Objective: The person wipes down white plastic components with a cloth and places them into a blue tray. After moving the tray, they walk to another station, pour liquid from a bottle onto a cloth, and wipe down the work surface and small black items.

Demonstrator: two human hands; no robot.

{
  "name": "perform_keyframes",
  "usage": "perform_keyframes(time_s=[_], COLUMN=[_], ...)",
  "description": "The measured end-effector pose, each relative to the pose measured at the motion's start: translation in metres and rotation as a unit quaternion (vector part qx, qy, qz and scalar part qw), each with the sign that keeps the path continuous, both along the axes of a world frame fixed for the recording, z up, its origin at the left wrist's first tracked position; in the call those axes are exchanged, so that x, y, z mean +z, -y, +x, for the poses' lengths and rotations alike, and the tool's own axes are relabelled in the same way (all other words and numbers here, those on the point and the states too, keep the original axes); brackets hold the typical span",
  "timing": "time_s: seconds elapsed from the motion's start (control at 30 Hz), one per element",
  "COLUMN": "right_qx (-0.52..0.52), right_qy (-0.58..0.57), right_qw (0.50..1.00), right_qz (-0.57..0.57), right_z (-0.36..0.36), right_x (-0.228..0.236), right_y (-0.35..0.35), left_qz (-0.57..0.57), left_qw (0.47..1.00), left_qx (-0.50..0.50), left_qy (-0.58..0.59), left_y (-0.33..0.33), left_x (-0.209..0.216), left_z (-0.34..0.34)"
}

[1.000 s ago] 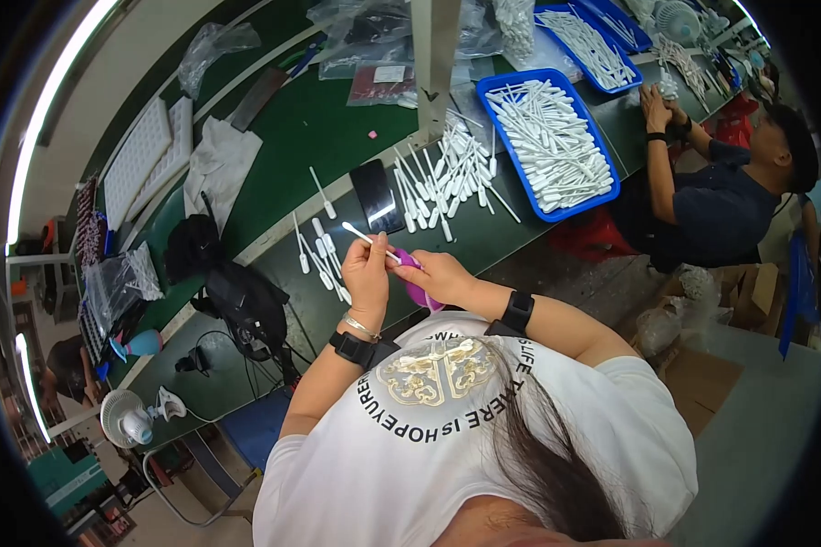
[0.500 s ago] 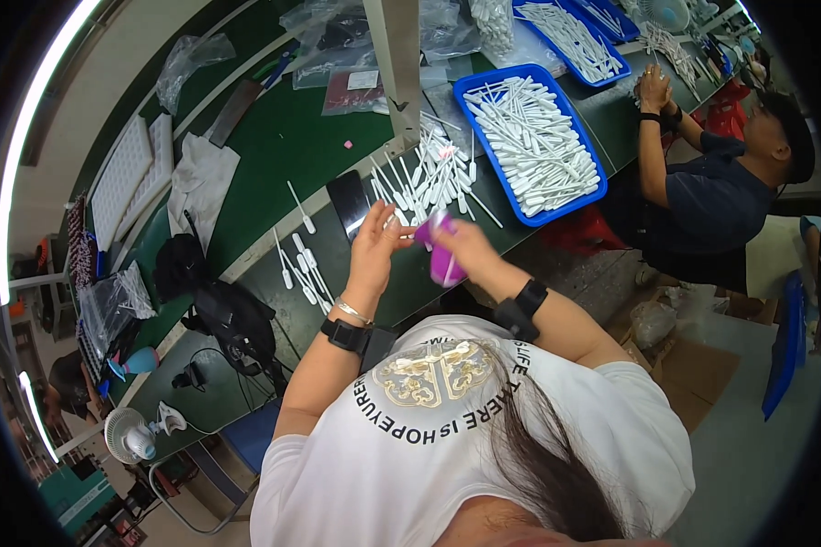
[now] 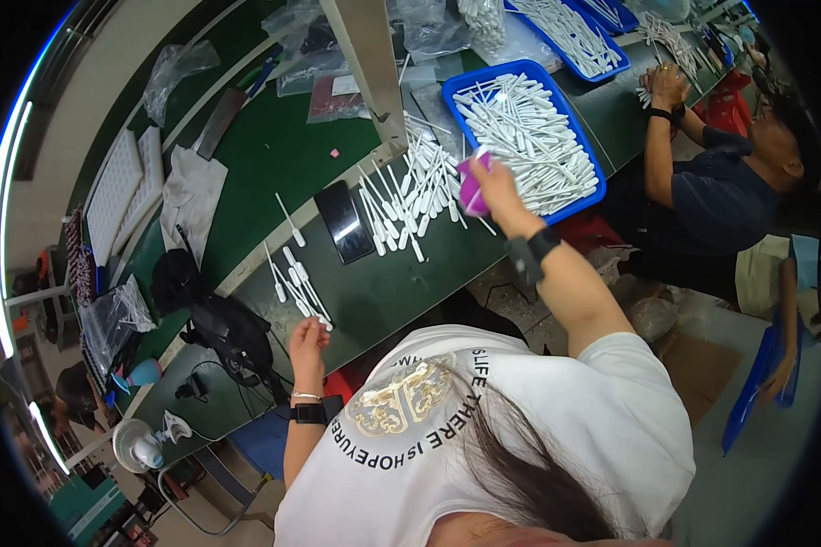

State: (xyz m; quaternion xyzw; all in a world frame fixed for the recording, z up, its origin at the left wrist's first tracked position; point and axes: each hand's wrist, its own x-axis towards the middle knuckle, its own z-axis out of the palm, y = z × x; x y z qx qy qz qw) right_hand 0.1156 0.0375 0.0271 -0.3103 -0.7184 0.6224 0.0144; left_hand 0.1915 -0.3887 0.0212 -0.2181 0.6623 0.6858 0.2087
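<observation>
Our left forearm points toward twelve o'clock, with our left hand at eight o'clock in the view, its fingers bent inward. Our right forearm reaches toward eleven o'clock, and our right hand, well apart from the left at about one o'clock, has its fingers curled in a grip.

Head fisheye, left of a worn pair: above and behind the fingers, facing down. Wide view; shirt nearer than the fingers, bench under and beyond them. Straight edges bend toward rim.
</observation>
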Motion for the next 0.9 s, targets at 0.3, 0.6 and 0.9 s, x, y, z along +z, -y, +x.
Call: perform_keyframes(time_s=[0.3, 0.6, 0.9], right_qx=[0.321, 0.306, 0.236], right_qy=[-0.1, -0.033, -0.089], right_qw=[0.941, 0.942, 0.946], right_qz=[0.037, -0.135, -0.205], right_z=[0.08, 0.085, 0.09], right_x=[0.054, 0.054, 0.042], right_y=[0.124, 0.134, 0.139], left_qz=[-0.022, 0.126, 0.159], left_qw=[0.924, 0.97, 0.964], left_qx=[-0.338, -0.193, -0.2], left_qy=[-0.177, -0.075, -0.073], left_y=[-0.145, -0.128, -0.138], left_x=[0.089, 0.075, 0.07], left_z=[-0.06, -0.05, -0.05])
